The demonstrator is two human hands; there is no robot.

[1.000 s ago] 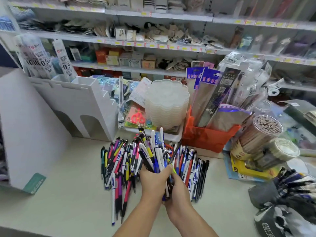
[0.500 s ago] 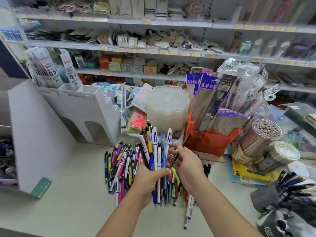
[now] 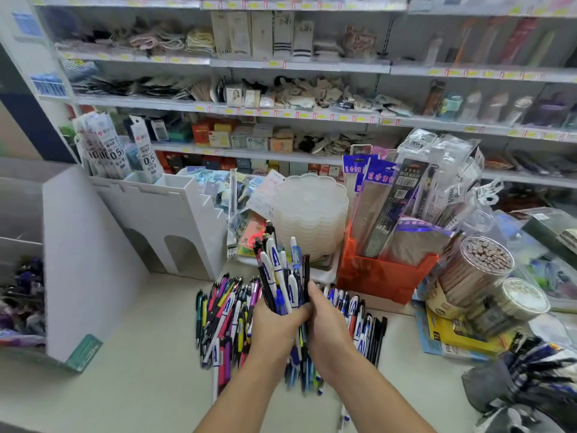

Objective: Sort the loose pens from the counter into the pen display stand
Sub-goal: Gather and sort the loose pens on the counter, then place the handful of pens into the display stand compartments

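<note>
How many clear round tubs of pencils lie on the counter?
2, both right of the orange bin: the larger tub and a smaller tub in front of it. Others may be hidden.

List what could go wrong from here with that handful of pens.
1. The bundle of pens is thick and fanned out at the top; the left hand and right hand share the grip, so some pens may slide out and drop onto the loose pile.
2. The white display stand sits off to the left past that pile; carrying the bundle across could scatter pens.
3. The stack of clear trays stands just behind the pen tips and could be knocked.
</note>
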